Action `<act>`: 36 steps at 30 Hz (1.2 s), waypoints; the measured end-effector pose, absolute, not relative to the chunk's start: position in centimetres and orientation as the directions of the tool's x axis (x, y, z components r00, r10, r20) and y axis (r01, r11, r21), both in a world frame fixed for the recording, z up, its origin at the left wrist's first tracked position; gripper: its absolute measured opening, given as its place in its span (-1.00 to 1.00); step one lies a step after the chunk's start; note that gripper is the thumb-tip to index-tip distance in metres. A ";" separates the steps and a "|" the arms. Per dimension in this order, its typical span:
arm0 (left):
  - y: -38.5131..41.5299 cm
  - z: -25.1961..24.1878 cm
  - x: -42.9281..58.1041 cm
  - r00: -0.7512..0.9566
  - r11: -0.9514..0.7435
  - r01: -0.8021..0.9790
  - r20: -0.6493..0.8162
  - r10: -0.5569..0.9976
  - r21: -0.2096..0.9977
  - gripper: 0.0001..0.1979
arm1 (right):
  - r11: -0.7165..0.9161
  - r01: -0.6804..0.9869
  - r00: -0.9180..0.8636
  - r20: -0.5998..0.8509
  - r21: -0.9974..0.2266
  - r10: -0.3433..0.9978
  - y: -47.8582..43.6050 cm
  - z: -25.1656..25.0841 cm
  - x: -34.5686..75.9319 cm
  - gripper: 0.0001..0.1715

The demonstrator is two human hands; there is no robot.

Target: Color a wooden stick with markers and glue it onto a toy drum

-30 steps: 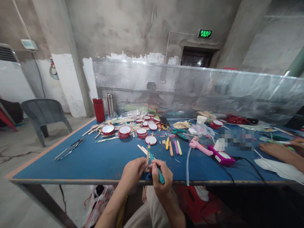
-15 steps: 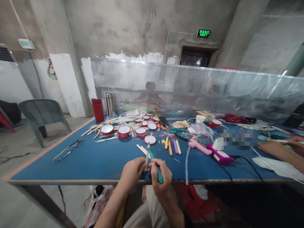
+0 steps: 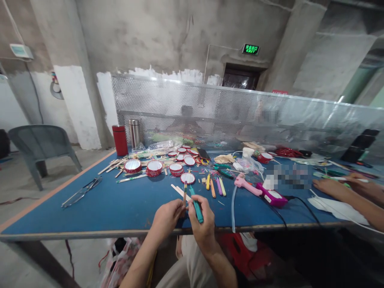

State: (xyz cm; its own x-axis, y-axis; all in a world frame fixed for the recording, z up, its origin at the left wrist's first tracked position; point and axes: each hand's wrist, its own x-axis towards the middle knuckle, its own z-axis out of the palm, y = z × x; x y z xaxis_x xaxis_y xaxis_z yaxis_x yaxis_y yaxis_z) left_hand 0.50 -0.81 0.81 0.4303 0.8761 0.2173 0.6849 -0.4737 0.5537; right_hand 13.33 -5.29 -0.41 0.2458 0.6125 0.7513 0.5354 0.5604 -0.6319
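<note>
My left hand is closed on a thin wooden stick with coloured marks, held upright over the near edge of the blue table. Right beside it, my right hand grips a teal pen-like tool, its tip meeting the stick. Both hands touch each other just above my lap.
Red round lids, loose wooden sticks, coloured markers and a pink glue gun with a cord lie mid-table. Metal tongs lie left. A red flask and steel flask stand by a perforated screen. Another person's hands rest at right. A grey chair stands left.
The view has shifted slightly right and up. My hands stay together on the stick and tool; the teal tool now points more upright.
</note>
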 end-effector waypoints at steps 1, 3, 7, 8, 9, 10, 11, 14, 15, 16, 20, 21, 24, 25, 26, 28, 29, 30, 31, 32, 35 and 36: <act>-0.8 0.8 0.5 0.430 -0.467 0.687 0.208 0.879 0.557 -0.74 | 0.541 0.522 0.245 0.723 -0.660 0.646 -5.5 -0.3 13.4 -0.82; -0.8 0.9 0.5 0.435 -0.459 0.689 0.186 0.881 0.561 -0.76 | 0.493 0.490 0.241 0.655 -0.719 0.716 -6.0 0.1 14.0 -0.77; -0.7 0.9 0.5 0.470 -0.462 0.671 0.149 0.870 0.580 -0.76 | 0.387 0.526 0.245 0.571 -0.757 0.783 -6.5 1.7 16.8 -0.63; -0.7 0.9 0.5 0.477 -0.465 0.667 0.146 0.867 0.582 -0.76 | 0.352 0.584 0.243 0.571 -0.731 0.784 -6.3 2.3 17.9 -0.61; -0.7 0.9 0.5 0.486 -0.470 0.665 0.142 0.863 0.581 -0.75 | 0.305 0.661 0.243 0.581 -0.685 0.777 -6.0 2.9 19.1 -0.61; -0.7 0.9 0.5 0.482 -0.469 0.676 0.139 0.865 0.569 -0.76 | 0.238 0.749 0.243 0.591 -0.619 0.769 -5.6 3.5 20.4 -0.63; -0.7 0.9 0.5 0.481 -0.468 0.685 0.135 0.866 0.558 -0.76 | 0.152 0.836 0.226 0.583 -0.527 0.781 -5.1 3.9 21.6 -0.67; -0.7 1.0 0.5 0.495 -0.476 0.689 0.125 0.860 0.547 -0.76 | -0.131 0.972 0.207 0.444 -0.196 0.872 -3.3 4.7 24.9 -0.70; -0.7 1.0 0.5 0.501 -0.481 0.686 0.124 0.856 0.547 -0.76 | -0.165 0.973 0.219 0.423 -0.162 0.879 -2.7 4.6 25.6 -0.70; -0.7 1.0 0.5 0.505 -0.484 0.684 0.125 0.854 0.546 -0.75 | -0.198 0.972 0.234 0.409 -0.129 0.882 -2.1 4.4 26.2 -0.70; -0.7 0.9 0.6 0.505 -0.495 0.690 0.139 0.852 0.528 -0.74 | -0.256 0.967 0.242 0.378 -0.014 0.893 -0.4 3.2 27.3 -0.71; -0.7 0.9 0.6 0.506 -0.499 0.691 0.143 0.851 0.523 -0.74 | -0.253 0.967 0.230 0.374 0.012 0.898 -0.1 3.1 27.3 -0.72; -0.8 1.0 0.7 0.507 -0.502 0.697 0.143 0.850 0.513 -0.74 | -0.227 0.971 0.182 0.378 0.078 0.908 0.2 3.1 27.4 -0.70; -0.8 1.1 0.7 0.501 -0.496 0.703 0.139 0.854 0.509 -0.74 | -0.212 0.972 0.159 0.382 0.100 0.910 0.2 3.2 27.3 -0.69; -0.8 1.1 0.7 0.497 -0.490 0.710 0.133 0.858 0.506 -0.73 | -0.187 0.975 0.127 0.384 0.124 0.915 0.3 3.3 27.2 -0.68; -0.9 1.2 0.7 0.488 -0.481 0.723 0.125 0.864 0.496 -0.73 | -0.097 0.979 0.025 0.366 0.180 0.930 0.3 3.5 26.8 -0.71; -1.0 1.3 0.7 0.484 -0.477 0.729 0.124 0.867 0.491 -0.73 | -0.034 0.977 -0.042 0.345 0.211 0.938 0.4 3.5 26.5 -0.73; -1.0 1.3 0.7 0.480 -0.475 0.732 0.124 0.868 0.488 -0.73 | 0.032 0.970 -0.111 0.320 0.242 0.941 0.6 3.5 26.2 -0.75; -1.0 1.4 0.7 0.479 -0.476 0.732 0.129 0.868 0.488 -0.73 | 0.095 0.957 -0.178 0.295 0.273 0.939 0.7 3.5 25.9 -0.77; -1.0 1.4 0.7 0.480 -0.479 0.727 0.135 0.867 0.492 -0.74 | 0.152 0.941 -0.238 0.274 0.303 0.932 0.9 3.5 25.6 -0.79; -1.1 1.5 0.7 0.486 -0.487 0.707 0.148 0.861 0.512 -0.74 | 0.279 0.883 -0.382 0.232 0.377 0.895 1.7 3.6 25.1 -0.83; -1.1 1.6 0.7 0.483 -0.487 0.708 0.152 0.862 0.511 -0.74 | 0.314 0.863 -0.421 0.221 0.394 0.879 1.9 3.6 25.1 -0.84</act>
